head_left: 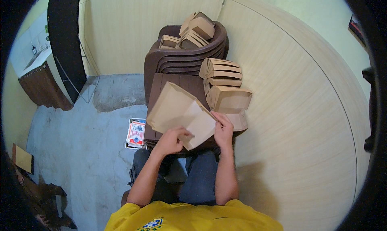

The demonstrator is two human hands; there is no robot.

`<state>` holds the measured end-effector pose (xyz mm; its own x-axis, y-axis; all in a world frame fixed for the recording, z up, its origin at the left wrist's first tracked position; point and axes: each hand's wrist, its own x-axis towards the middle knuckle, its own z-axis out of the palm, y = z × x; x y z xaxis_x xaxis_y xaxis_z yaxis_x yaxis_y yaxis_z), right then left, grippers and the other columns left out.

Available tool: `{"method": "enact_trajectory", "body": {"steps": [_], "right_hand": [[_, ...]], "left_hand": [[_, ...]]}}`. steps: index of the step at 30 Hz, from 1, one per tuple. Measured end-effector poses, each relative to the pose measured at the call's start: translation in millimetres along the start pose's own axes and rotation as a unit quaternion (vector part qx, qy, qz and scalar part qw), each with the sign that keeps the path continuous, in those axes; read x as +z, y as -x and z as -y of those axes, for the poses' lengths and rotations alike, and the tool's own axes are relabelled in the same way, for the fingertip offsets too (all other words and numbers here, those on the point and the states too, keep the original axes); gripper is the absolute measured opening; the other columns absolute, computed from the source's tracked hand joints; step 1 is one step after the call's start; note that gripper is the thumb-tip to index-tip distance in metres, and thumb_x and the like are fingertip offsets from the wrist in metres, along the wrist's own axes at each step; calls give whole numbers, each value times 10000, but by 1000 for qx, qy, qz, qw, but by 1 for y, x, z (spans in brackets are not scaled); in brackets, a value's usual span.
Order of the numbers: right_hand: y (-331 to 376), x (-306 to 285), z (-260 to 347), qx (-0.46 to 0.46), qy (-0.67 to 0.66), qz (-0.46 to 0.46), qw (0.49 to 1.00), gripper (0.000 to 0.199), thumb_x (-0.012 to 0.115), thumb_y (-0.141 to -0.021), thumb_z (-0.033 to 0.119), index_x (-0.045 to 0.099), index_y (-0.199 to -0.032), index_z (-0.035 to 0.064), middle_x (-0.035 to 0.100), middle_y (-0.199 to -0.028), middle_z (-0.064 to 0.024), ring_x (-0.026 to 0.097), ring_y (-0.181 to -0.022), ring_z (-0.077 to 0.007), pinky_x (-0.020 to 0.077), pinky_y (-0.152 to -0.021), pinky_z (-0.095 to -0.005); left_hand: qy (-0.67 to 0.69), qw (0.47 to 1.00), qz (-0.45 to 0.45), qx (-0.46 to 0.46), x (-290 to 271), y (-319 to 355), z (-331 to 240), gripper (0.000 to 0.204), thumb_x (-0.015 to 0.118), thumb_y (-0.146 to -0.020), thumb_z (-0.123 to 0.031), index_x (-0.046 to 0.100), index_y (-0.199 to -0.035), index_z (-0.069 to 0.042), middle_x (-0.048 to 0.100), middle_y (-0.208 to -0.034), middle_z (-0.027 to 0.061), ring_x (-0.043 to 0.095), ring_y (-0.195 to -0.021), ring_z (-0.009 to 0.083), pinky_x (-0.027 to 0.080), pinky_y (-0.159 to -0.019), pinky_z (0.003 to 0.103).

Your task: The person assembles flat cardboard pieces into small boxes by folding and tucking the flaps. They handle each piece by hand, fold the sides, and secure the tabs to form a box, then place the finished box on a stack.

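I hold a brown cardboard box (177, 110), partly folded, over a dark brown plastic stool (161, 84) in front of my knees. My left hand (171, 140) grips its near edge from below, fingers curled on the flap. My right hand (223, 130) pinches the box's right corner, thumb on top. To the right of the box stands a row of folded brown boxes (225, 88), nested one behind another on the stool.
A stack of dark brown plastic chairs (181, 57) behind the stool carries more folded boxes (193, 31). A small printed red and white carton (136, 133) lies on the grey concrete floor at left. A pale wood-pattern wall (290, 110) curves along the right.
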<state>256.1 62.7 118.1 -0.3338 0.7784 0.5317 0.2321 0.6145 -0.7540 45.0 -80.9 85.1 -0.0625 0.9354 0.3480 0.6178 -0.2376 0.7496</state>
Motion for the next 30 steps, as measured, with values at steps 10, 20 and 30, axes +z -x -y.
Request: {"method": "enact_trajectory", "body": {"steps": [10, 20, 30], "right_hand": [[37, 46, 57, -178, 69, -24, 981, 450, 582, -863, -137, 779, -1218, 57, 683, -1268, -208, 729, -1088, -342, 602, -891, -396], [20, 32, 85, -5, 11, 62, 998, 268, 814, -910, 244, 721, -1048, 33, 651, -1081, -144, 708, -904, -328, 587, -800, -432], [19, 15, 87, -22, 58, 103, 993, 380, 894, -814, 232, 674, -1051, 33, 621, -1053, -108, 695, -915, -254, 617, -702, -352]], "left_hand": [[449, 798, -333, -226, 2, -44, -22, 299, 776, -1014, -266, 709, -1193, -36, 710, -1062, 45, 696, -950, 131, 580, -708, 276], [355, 898, -248, -81, 14, -37, -32, 213, 797, -972, -79, 724, -1142, 26, 739, -987, 30, 681, -896, 82, 573, -794, 262], [315, 911, -210, -161, 16, -34, -34, 261, 713, -1061, -242, 752, -1008, 10, 710, -851, -3, 601, -742, 66, 495, -654, 266]]}}
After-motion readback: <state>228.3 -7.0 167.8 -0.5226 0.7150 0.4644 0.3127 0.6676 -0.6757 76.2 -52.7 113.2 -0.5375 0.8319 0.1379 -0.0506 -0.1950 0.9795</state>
